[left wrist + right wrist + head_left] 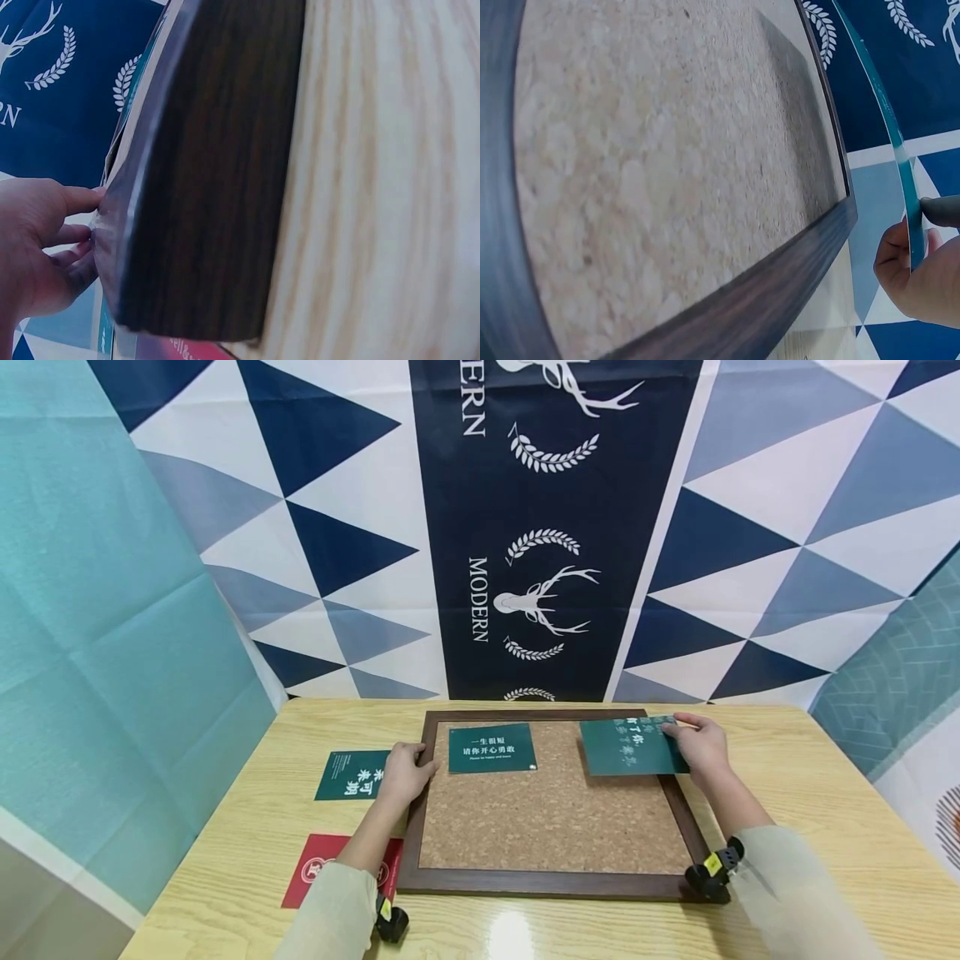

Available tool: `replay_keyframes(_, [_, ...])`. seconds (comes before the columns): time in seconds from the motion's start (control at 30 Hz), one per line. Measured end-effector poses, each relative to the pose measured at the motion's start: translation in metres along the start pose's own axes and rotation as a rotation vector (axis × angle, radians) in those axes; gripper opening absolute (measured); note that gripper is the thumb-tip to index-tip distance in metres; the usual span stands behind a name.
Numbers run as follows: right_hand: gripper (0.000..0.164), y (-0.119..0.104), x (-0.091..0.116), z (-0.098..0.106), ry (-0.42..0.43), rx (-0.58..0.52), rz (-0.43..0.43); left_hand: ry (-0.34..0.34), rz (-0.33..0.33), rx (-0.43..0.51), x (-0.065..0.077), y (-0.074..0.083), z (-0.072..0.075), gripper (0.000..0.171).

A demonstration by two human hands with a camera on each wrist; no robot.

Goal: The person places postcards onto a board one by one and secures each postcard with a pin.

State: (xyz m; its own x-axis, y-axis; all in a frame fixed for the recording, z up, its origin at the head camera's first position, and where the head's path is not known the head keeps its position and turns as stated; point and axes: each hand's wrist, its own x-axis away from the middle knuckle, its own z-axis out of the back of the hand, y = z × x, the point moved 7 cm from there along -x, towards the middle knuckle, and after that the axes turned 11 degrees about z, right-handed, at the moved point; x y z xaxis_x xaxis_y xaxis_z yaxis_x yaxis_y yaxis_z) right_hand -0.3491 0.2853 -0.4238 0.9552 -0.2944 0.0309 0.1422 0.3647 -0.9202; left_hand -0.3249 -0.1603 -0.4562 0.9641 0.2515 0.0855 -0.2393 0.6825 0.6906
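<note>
A cork board (pixel 540 827) in a dark wooden frame (pixel 540 883) lies flat on the table. My left hand (pixel 405 775) rests on the frame's left side, its fingertips against the edge in the left wrist view. Between thumb and fingers, my right hand (pixel 701 747) pinches a green card (pixel 626 747) by its right edge. The card is raised above the board's upper right and casts a shadow on the cork; the right wrist view shows it edge-on, slightly bowed. Another green card (pixel 491 749) with white writing lies at the board's upper left.
Left of the board, a third green card (pixel 347 775) lies on the wooden table (pixel 247 827), partly behind my left hand. Nearer me is a red card (pixel 318 860), partly covered by my left forearm. A patterned cloth (pixel 525 510) hangs behind the table.
</note>
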Motion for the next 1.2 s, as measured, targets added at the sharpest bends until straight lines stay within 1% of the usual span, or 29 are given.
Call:
replay_keyframes(0.1, [0.051, -0.001, -0.002, -0.003, 0.003, 0.008, 0.006, 0.0, 0.001, -0.006, 0.0, 0.0, 0.0, 0.045])
replay_keyframes(0.4, [0.049, 0.003, -0.004, -0.01, -0.003, 0.007, 0.002, -0.009, 0.001, 0.019, 0.0, 0.0, -0.002, 0.045])
replay_keyframes(0.57, [0.049, 0.0, -0.004, -0.015, -0.007, -0.002, -0.005, -0.011, 0.002, 0.019, 0.0, 0.001, -0.001, 0.045])
replay_keyframes(0.77, [0.049, -0.005, -0.004, -0.02, -0.007, 0.001, 0.006, -0.008, 0.001, 0.018, 0.001, 0.003, 0.002, 0.044])
replay_keyframes(0.97, [0.049, -0.005, -0.006, -0.025, 0.0, 0.011, 0.008, -0.005, 0.002, 0.017, 0.0, 0.002, 0.002, 0.045])
replay_keyframes(1.2, [0.047, -0.007, -0.005, -0.031, 0.007, -0.001, 0.018, -0.007, 0.007, 0.027, -0.001, 0.0, -0.001, 0.045])
